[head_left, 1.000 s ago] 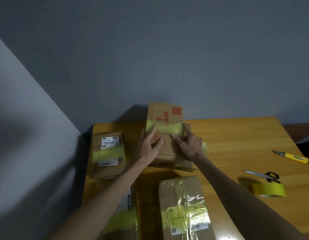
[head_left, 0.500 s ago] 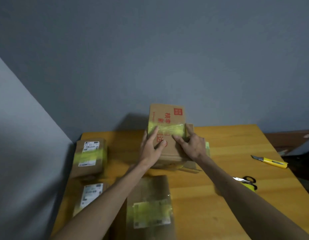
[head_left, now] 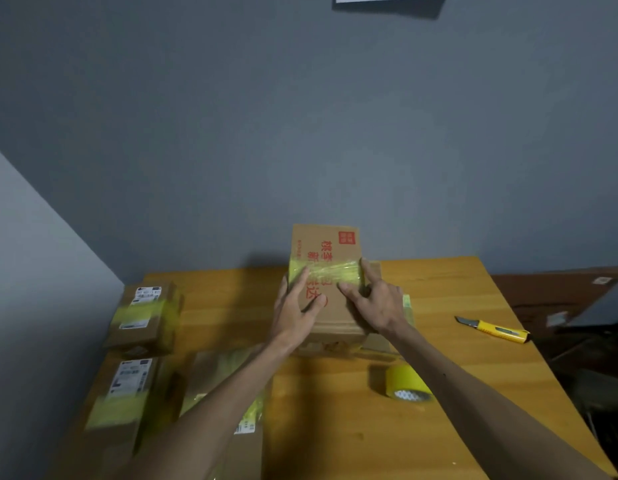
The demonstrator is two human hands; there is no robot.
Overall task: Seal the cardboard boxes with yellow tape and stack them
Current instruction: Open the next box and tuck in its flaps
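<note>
2-handed, pressing spread-fingered left hand (head_left: 293, 311) and right hand (head_left: 378, 306) flat on red-printed cardboard box (head_left: 326, 247), lying lengthwise away, directly ahead, equally near both.

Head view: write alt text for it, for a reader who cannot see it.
A left hand and a right hand press a yellow tape strip across a red-printed cardboard box on a wooden table. Taped boxes lie to the left; a tape roll and a yellow knife lie to the right.
</note>
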